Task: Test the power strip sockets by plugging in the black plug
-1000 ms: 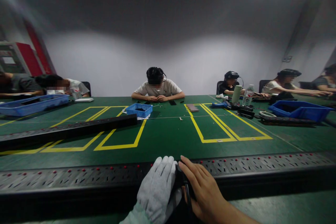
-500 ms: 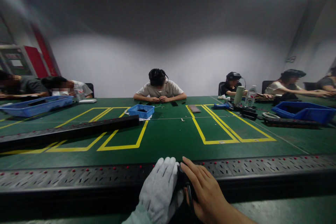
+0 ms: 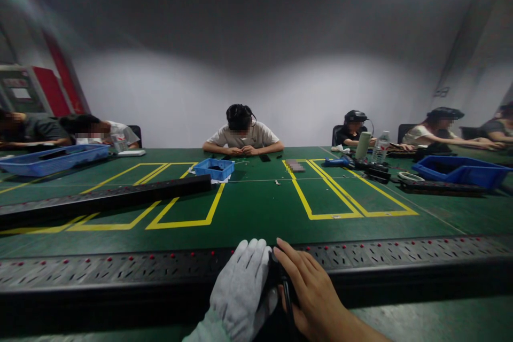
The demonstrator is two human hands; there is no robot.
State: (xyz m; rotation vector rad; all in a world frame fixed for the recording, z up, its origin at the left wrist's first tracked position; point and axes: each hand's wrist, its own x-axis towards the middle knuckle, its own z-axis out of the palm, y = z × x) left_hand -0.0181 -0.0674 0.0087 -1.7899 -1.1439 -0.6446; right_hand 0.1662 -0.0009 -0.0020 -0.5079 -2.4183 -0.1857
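Observation:
A long black power strip with many sockets and small red dots lies across the near edge of the green table. My left hand, in a white glove, rests on top of the strip near its middle, fingers together and curved. My bare right hand lies beside it, fingers curled over a small black part on the strip. What that part is I cannot make out.
A second long black strip lies at the left. Blue bins stand at the left, middle and right. Several people sit along the far edge. Bottles and tools are at the far right. Yellow tape marks rectangles.

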